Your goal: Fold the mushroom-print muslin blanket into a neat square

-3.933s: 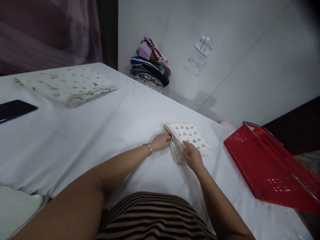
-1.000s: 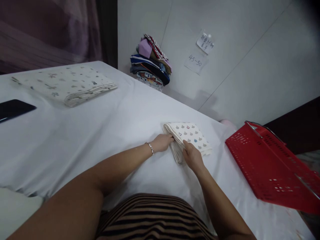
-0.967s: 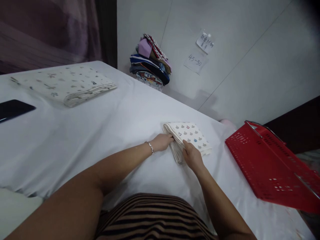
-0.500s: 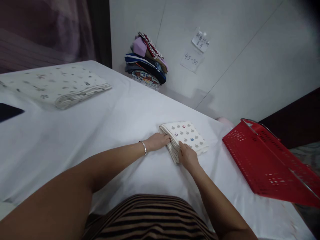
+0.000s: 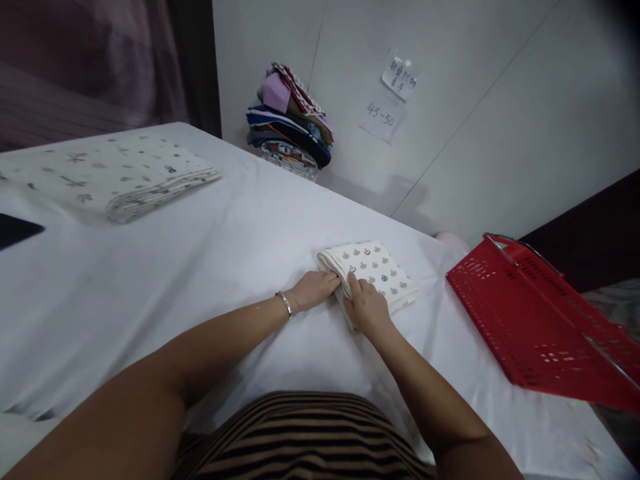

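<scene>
A small folded white cloth (image 5: 373, 263) with a print of grey, red and blue motifs lies on the white-covered table (image 5: 260, 227). At its near left fold, my left hand (image 5: 315, 288) is closed, its fingertips tucked in between the layers and partly hidden. My right hand (image 5: 367, 307) grips the near edge, thumb over the top layer and the other fingers mostly out of sight. Both hands are close together on the same folded side. Farther left rests a larger folded white cloth (image 5: 135, 170) with a leaf-like print.
A red perforated plastic basket (image 5: 530, 320) with metal handles stands at the table's right end. Beyond the far edge is a pile of folded fabrics (image 5: 290, 127). Handwritten paper signs (image 5: 383, 120) lie past the edge too. A dark flat object (image 5: 17, 230) is at the left.
My right hand has shifted slightly up and left along the cloth's folded edge, nearer to my left hand. My left hand stays at the fold. The camera view has moved slightly.
</scene>
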Demonstrator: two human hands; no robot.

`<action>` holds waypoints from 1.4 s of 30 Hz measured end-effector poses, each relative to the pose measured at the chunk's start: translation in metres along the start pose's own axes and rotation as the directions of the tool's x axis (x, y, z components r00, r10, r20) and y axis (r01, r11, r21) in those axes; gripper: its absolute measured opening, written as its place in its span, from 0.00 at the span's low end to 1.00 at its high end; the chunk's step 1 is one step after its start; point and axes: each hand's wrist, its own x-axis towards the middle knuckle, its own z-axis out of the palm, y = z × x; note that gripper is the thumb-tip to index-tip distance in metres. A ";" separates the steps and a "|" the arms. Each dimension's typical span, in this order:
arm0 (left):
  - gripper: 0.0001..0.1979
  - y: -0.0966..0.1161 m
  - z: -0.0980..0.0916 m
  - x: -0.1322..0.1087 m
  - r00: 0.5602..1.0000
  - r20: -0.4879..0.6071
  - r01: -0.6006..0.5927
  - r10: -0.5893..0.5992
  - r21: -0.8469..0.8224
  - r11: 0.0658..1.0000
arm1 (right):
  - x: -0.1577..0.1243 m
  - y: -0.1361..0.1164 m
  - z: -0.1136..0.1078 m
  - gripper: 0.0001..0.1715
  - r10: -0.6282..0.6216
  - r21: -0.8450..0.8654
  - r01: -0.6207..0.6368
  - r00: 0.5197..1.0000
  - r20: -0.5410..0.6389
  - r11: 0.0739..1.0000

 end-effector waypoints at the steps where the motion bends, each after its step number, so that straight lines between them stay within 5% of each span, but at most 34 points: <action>1: 0.11 0.000 -0.001 0.000 1.000 0.003 0.000 0.000 -0.005 1.000 | 0.004 -0.003 -0.001 0.35 -0.001 -0.001 0.001 1.000 -0.002 1.000; 13: 0.11 0.003 -0.005 -0.004 1.000 0.021 -0.022 0.023 -0.015 1.000 | 0.012 -0.004 -0.001 0.22 -0.005 -0.061 0.004 1.000 -0.019 0.998; 29: 0.09 0.005 -0.003 -0.006 0.999 0.027 0.040 -0.038 -0.094 0.995 | 0.012 -0.015 0.004 0.21 -0.011 -0.048 0.013 0.999 0.031 0.999; 37: 0.21 0.005 -0.006 -0.010 0.998 0.038 0.060 -0.057 -0.062 0.996 | 0.012 -0.016 0.005 0.22 -0.019 0.018 0.019 0.999 0.035 1.000; 42: 0.22 0.001 -0.004 -0.011 0.999 0.020 0.038 -0.038 -0.007 0.999 | 0.015 0.009 -0.009 0.21 -0.099 0.270 0.088 0.995 0.028 0.959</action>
